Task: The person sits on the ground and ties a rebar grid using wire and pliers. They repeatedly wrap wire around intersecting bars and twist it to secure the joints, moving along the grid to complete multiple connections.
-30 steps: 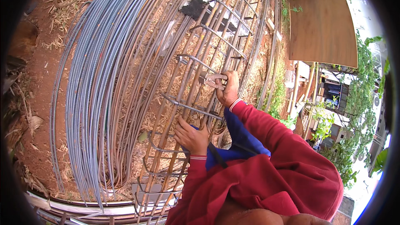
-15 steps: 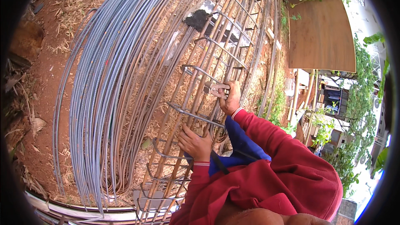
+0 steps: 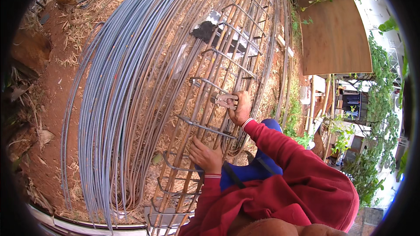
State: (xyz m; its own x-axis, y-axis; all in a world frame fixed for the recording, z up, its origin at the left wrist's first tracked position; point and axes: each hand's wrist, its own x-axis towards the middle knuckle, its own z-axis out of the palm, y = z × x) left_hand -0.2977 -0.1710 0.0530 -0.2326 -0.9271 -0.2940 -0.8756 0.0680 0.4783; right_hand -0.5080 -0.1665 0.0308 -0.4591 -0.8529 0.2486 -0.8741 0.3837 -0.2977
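A long cage of rusty steel bars [image 3: 177,172], tied with bent stirrups, runs away in front of me. In my right hand [image 3: 240,108], closed around the handles, is a pair of worn pincers [image 3: 225,100]. Their head points left over the cage, between two stirrups. My left hand [image 3: 206,156] rests against the cage lower down, thumb apart from the fingers, close to a stirrup [image 3: 205,126]. Some of its fingertips are hidden, and no tool shows in it. I cannot make out any tie wire at the pincers' jaws.
Left of the cage lies a big bundle of bent grey rebar [image 3: 107,78], with browner bars [image 3: 142,118] beside it. A black-stained white block [image 3: 213,30] sits under the cage. Farther right stand a brown wooden board [image 3: 334,35] and green plants [image 3: 378,105]. Dry leaves litter the red soil.
My right hand and the pincers have shifted slightly down and left in the picture. My left hand stays by the cage, its fingers a little lower. More blue cloth shows beside my right sleeve.
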